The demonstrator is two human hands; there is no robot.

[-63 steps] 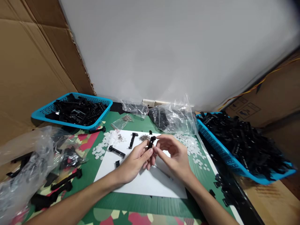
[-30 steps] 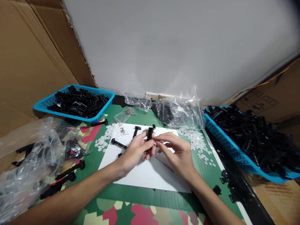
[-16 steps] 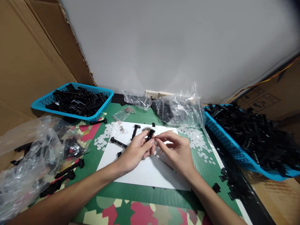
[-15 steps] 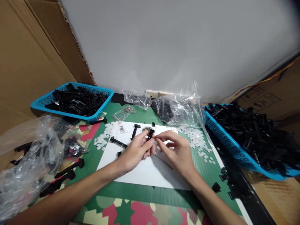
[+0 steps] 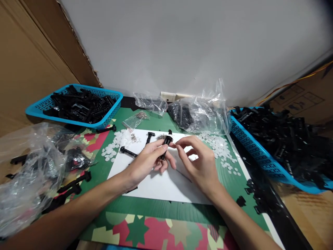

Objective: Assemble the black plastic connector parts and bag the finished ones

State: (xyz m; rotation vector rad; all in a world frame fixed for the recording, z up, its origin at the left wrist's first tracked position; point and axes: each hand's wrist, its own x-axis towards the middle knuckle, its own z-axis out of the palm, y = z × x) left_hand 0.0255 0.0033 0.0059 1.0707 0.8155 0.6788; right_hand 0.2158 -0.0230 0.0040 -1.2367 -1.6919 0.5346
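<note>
My left hand grips a small black plastic part between thumb and fingers, its top end sticking up above the white sheet. My right hand is beside it, fingertips pinched together right at the part's upper end; whether they hold something tiny I cannot tell. Two more black parts lie on the sheet's far left, next to small heaps of metal springs.
Blue baskets of black parts stand at the far left and right. Clear bags lie at the back, a crumpled one at left. White discs are scattered on the green mat. Cardboard walls flank the table.
My hands stayed together over the sheet, working the black part; its top end tilted slightly right. The camera dipped and shifted a little.
</note>
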